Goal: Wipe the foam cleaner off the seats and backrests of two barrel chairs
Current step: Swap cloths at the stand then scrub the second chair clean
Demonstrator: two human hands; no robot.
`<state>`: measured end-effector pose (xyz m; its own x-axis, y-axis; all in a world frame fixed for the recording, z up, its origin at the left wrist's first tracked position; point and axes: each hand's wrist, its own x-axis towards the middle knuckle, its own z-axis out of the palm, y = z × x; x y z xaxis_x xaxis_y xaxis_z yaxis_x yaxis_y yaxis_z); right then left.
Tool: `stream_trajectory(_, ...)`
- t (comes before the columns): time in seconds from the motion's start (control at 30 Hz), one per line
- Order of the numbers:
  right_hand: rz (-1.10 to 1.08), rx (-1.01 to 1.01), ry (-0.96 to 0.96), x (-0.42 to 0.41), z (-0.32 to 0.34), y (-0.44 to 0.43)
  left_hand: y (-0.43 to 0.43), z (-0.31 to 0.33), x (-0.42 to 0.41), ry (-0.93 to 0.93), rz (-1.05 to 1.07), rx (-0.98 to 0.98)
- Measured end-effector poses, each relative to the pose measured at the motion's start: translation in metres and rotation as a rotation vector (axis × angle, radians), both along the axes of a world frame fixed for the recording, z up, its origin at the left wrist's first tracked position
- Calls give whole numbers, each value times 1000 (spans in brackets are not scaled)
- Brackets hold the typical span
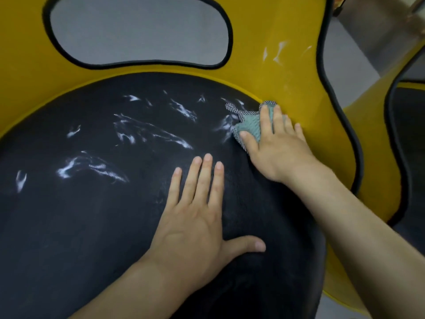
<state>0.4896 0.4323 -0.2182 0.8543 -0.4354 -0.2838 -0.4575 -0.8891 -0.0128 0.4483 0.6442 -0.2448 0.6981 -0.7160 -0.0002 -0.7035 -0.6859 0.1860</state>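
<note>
A black round seat (92, 215) fills the view, streaked with white foam (149, 132) across its far and left parts. Behind it curves the yellow backrest (264, 31) with black piping and a few foam streaks (278, 51) at the right. My right hand (276, 148) presses a green cloth (250, 125) with a checkered edge flat against the seat's far right rim, where seat meets backrest. My left hand (197, 215) rests flat on the seat with straight fingers and the thumb spread, holding nothing.
The backrest has an oval cut-out (138, 31) showing grey floor. A second yellow chair (411, 139) with black piping and a dark seat stands close on the right. Grey floor (345, 65) shows between the two chairs.
</note>
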Motion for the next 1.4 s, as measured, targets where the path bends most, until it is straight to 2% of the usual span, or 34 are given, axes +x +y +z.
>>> stream_trajectory(0.23,177,-69,-76,-135,2,43,0,2,0,27,1,9)
stream_trajectory(0.33,167,-24,-48,-153,0,45,1,3,0,29,3,-6)
stream_trajectory(0.47,132,-36,-63,-100,2,30,0,1,1,17,-1,-19)
stream_trajectory(0.63,25,22,-6,-2,2,2,1,9,1,92,33,10)
stream_trajectory(0.73,49,6,-24,-19,-2,3,1,11,0,108,43,10)
stream_trajectory(0.87,130,-58,-77,-94,1,25,2,10,0,93,48,-6)
stream_trajectory(1.03,130,-47,17,-141,4,40,1,7,1,97,5,30)
stream_trajectory(1.13,117,-14,-4,-111,6,33,0,5,2,71,8,27)
stream_trajectory(1.3,6,19,6,-13,3,9,-2,2,1,31,15,34)
stream_trajectory(1.4,5,8,6,-7,1,7,-2,0,1,4,9,23)
